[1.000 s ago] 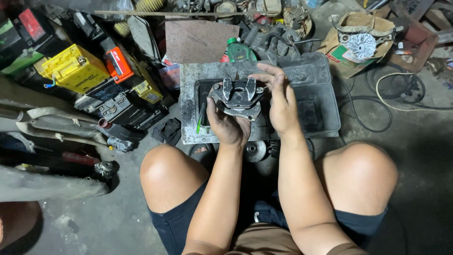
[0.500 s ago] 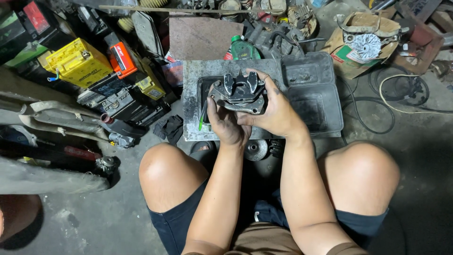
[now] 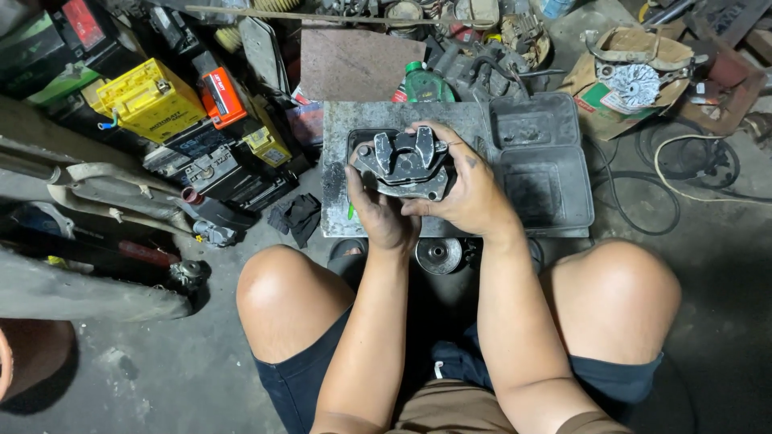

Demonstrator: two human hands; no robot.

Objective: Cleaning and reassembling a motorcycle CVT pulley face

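metal caliper [image 3: 406,165] between both hands [image 3: 426,201]

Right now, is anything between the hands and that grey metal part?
Nothing visible. The left hand and right hand both grip the grey metal part directly, above the grey tray.

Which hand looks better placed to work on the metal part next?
Probably the right hand: its fingers wrap over the top and side of the grey metal part, while the left hand cradles it from beneath, bearing it above the dirty grey tray.
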